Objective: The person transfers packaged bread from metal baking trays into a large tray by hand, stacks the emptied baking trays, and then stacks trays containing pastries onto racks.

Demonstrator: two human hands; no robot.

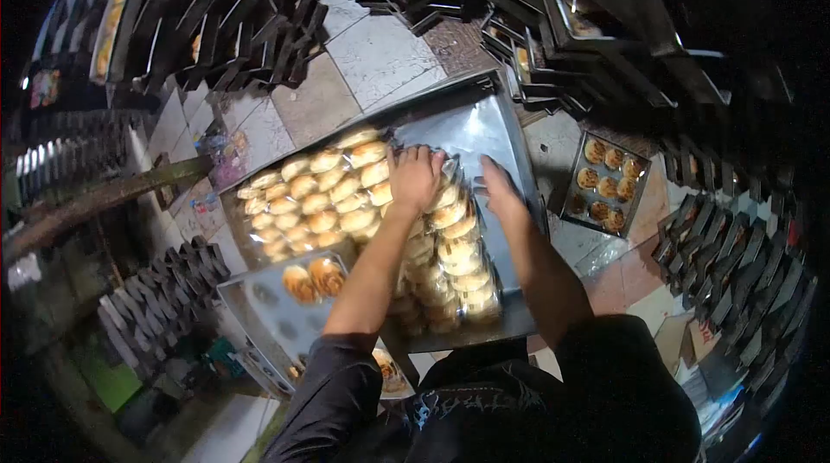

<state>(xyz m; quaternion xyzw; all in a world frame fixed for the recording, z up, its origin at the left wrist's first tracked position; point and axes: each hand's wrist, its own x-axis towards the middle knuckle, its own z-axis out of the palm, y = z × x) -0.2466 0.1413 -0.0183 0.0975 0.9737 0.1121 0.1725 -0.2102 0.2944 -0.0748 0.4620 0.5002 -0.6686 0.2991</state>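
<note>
A large metal tray (506, 121) holds rows of golden buns (324, 195), several in clear plastic wrapping. My left hand (415, 179) rests at the far end of the wrapped rows. Its fingers curl over the buns, and its thumb presses against the end of a long pack of buns (461, 255). Just right of that pack, my right hand (501, 191) is above bare tray metal with fingers apart, holding nothing. Whether the right hand touches the wrapping is hard to tell.
A smaller tray (259, 312) with swirl-topped buns (313, 280) overlaps the large tray's near left corner. Another tray (618, 229) of browned buns lies on the tiled floor (380, 48) at right. Stacked dark metal trays (726, 264) surround the area. A wooden pole (112, 199) juts in from the left.
</note>
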